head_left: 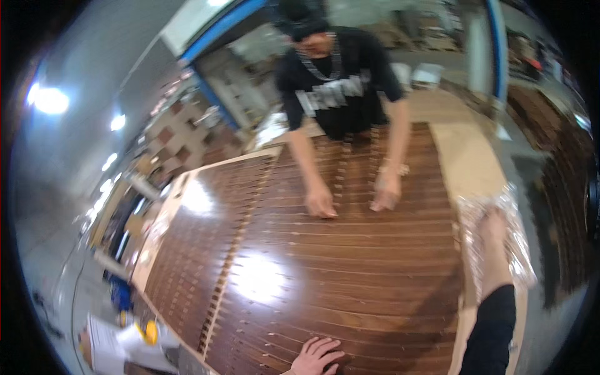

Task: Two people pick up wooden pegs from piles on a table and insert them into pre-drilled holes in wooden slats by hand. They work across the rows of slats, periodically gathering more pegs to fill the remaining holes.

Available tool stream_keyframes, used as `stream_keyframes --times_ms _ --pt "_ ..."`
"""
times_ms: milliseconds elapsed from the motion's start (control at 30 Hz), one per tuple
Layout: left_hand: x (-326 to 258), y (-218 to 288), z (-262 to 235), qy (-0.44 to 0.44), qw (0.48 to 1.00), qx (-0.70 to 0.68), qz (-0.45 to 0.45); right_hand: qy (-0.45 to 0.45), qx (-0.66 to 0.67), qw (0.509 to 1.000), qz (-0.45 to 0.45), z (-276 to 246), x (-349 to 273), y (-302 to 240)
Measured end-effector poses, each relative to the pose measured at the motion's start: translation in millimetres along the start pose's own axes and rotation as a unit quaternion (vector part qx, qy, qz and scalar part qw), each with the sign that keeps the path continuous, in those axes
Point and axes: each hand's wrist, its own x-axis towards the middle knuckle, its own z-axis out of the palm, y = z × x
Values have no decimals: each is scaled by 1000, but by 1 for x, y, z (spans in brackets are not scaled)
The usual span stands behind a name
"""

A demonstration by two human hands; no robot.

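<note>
My left hand (317, 357) lies on the dark brown wooden panel (356, 275) at the near edge, its fingers spread and nothing in them. The panel is made up of narrow strips with thin pale lines and small light spots between them. Stretched out to the right, my right hand (494, 224) is at a crumpled clear plastic bag (515, 240) on the pale board border. Its fingers are blurred and partly hidden by the plastic, so their grip does not show. What the bag contains cannot be made out.
Across the table a person in a black T-shirt (337, 78) leans in, both hands on the panel. A slotted pale strip (240, 231) runs along the left part. Dark wood stacks (556, 206) stand right; yellow-ended rolls (150, 332) lie lower left.
</note>
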Motion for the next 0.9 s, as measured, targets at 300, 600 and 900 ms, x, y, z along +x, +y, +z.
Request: stream_keyframes --times_ms 300,600,900 --pt "-9 -3 -14 33 998 -11 -51 -19 7 990 -140 34 39 -51" --pt "-26 0 11 57 997 -15 -45 -45 209 976 -48 -62 33 -19" --pt "-25 -16 0 59 998 -21 -20 -385 874 167 245 -43 -299 -22"
